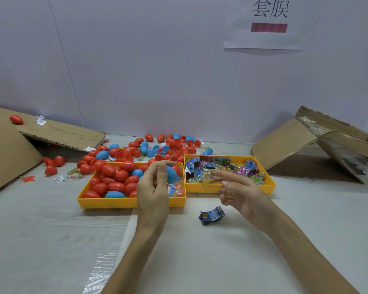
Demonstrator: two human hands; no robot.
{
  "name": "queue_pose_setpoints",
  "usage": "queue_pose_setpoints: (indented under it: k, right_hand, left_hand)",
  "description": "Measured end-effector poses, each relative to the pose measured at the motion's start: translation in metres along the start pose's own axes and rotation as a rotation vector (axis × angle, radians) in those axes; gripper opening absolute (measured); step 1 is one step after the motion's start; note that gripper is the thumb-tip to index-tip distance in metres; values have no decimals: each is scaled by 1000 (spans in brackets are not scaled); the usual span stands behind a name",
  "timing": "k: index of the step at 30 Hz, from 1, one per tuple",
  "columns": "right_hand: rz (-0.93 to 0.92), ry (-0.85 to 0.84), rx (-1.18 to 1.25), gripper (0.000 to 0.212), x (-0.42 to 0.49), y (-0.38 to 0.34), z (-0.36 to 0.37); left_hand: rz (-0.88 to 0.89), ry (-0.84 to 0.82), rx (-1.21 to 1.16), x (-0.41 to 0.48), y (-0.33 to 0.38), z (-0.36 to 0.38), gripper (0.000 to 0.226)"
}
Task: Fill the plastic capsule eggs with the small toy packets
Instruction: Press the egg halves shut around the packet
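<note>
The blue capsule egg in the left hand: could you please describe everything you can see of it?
The blue capsule egg looks like smooth, glossy plastic, standing roughly on end. The left hand holds it in curled fingers and thumb above the yellow tray of eggs, hiding its left side, so I cannot tell if it is closed. The yellow packet in the right hand is near but apart.

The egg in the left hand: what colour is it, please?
The egg is blue, head view.
</note>
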State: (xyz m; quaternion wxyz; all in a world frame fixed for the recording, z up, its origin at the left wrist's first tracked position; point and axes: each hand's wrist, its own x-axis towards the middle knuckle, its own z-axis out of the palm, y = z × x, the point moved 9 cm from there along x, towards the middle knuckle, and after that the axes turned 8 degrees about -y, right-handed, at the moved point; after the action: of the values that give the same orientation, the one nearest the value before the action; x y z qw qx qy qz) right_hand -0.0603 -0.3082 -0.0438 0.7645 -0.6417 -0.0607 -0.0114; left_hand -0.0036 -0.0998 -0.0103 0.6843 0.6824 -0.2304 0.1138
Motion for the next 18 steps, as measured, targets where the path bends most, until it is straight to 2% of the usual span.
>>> queue_pose_setpoints:
  k: [4,10,14,18]
  right_hand:
    - [-1,-49,11,31,0,1,3]
    - [-8,-46,-2,33,0,1,5]
    - [-6,-44,-14,34,-1,0,6]
    - [-12,-26,-19,33,-1,-1,6]
  left_hand:
    - [-158,-141,-282,1,-14,17,28]
    - [-209,-232,-232,-1,-21,25,21]
    - [-222,-304,-226,-5,-19,34,39]
    - [-183,-323,-200,-6,-16,36,32]
